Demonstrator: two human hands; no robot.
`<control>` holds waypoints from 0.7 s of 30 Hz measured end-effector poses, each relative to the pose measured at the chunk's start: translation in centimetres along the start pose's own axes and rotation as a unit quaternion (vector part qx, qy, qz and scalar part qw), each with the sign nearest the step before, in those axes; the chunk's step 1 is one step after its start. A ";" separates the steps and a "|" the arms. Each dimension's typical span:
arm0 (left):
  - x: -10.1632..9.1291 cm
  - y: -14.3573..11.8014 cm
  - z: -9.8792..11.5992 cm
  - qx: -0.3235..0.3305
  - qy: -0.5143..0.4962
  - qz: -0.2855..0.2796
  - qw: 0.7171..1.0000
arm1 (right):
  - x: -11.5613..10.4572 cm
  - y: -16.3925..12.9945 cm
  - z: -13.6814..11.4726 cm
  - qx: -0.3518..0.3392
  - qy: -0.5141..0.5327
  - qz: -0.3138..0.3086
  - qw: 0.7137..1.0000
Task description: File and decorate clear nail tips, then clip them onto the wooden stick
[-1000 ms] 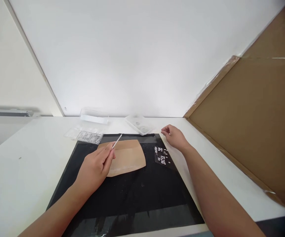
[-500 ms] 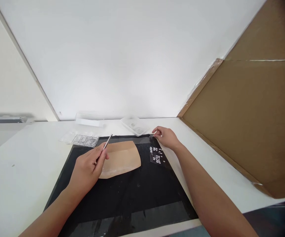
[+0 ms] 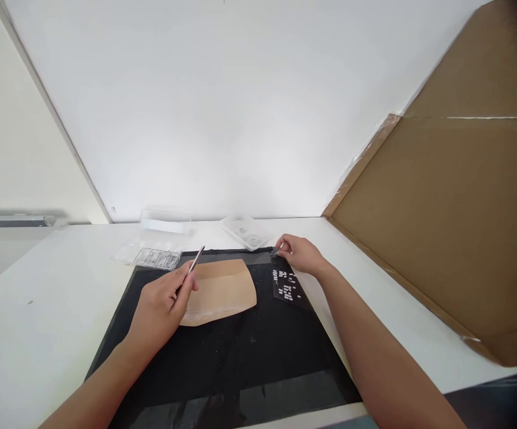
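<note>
**Tweezers poised on the left, clear sheet pinched on the right**

The left hand rests on the black mat and grips a slim pair of tweezers, fingers closed around the shaft. Their long axis runs up and to the right, away from the person, with the tip raised over the far left corner of the tan pad. The pad lies flat on the mat, just right of that hand and touching its fingers.

The right hand sits at the far right corner of the mat, thumb and forefinger pinched on the top edge of a small clear sheet dotted with white pieces. The sheet lies on the mat, just right of the pad and extending toward the person from the pinching fingers. So the sheet is under the right hand, while the tweezers' tip is well apart from it, across the width of the pad.

Beyond the mat, on the white bench, stand a clear compartment box, a clear lid and a shallow clear tray. A cardboard panel leans at the right.
</note>
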State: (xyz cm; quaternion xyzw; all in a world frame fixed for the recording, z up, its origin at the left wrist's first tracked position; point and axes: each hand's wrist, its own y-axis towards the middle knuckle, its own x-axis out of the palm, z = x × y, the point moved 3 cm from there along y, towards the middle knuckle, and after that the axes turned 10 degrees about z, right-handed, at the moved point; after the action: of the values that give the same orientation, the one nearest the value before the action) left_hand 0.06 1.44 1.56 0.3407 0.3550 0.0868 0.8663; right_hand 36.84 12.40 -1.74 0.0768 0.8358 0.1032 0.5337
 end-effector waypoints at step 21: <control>-0.2 0.0 0.2 0.017 -0.015 -0.004 1.000 | -0.2 -0.2 -0.4 0.011 -0.052 -0.010 0.999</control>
State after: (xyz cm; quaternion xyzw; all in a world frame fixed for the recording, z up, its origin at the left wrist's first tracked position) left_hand 0.02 1.29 1.76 0.3551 0.3449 0.0728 0.8658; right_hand 36.53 12.17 -1.45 0.0793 0.8087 0.0845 0.5767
